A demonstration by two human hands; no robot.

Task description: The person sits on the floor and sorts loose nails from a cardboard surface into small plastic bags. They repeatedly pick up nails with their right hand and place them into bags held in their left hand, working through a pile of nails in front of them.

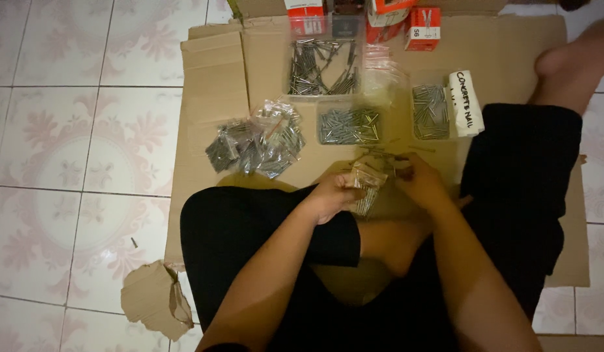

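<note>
Fingers of the left hand (329,195) pinch a small clear bag (367,186) of nails, which hangs between both hands above the cardboard (211,85). The right hand (420,182) is just beside the bag, curled at its top edge; whether it grips anything I cannot tell. Just beyond the fingertips lies a tray (349,126) of nails, with another tray (430,112) further right and a larger one (323,67) well beyond. Left of the fingers sits a heap of filled bags (256,140). Red boxes (422,29) stand farthest off. Nothing blocks the hands.
</note>
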